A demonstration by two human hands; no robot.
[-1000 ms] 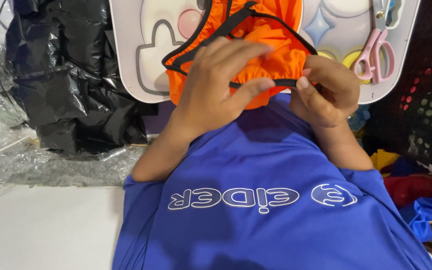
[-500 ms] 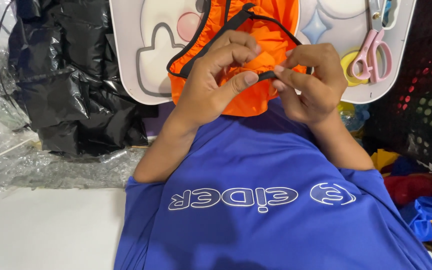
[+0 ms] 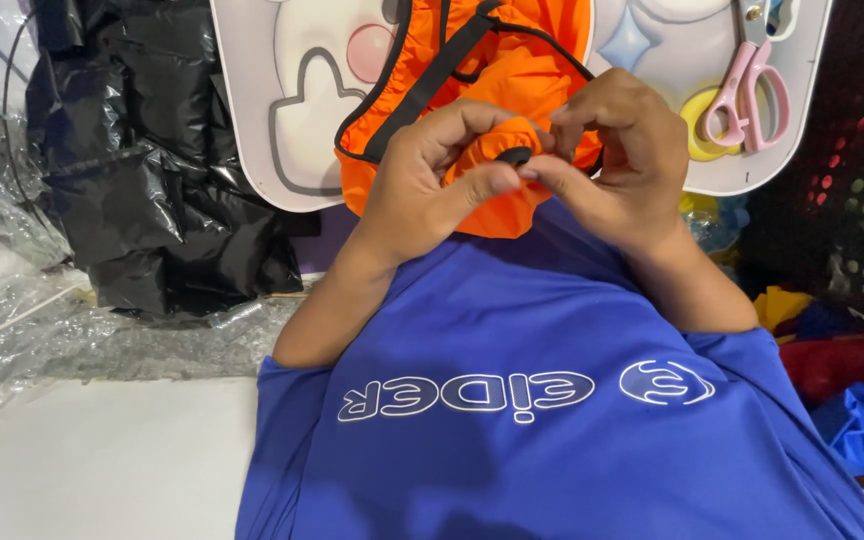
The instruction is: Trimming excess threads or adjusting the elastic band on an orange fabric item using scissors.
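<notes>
Head view | left hand (image 3: 432,185), right hand (image 3: 617,160): fingers pinching orange garment (image 3: 512,80) black trim | pink scissors (image 3: 747,95) right

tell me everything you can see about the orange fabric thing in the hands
The orange garment looks like thin, slightly shiny synthetic cloth, edged with black binding and black straps. It is crumpled and bunched, lying partly on a pale tray. The left hand grips a fold from the left; the right hand pinches from the right. Their fingers meet on a small black piece at its edge.
</notes>
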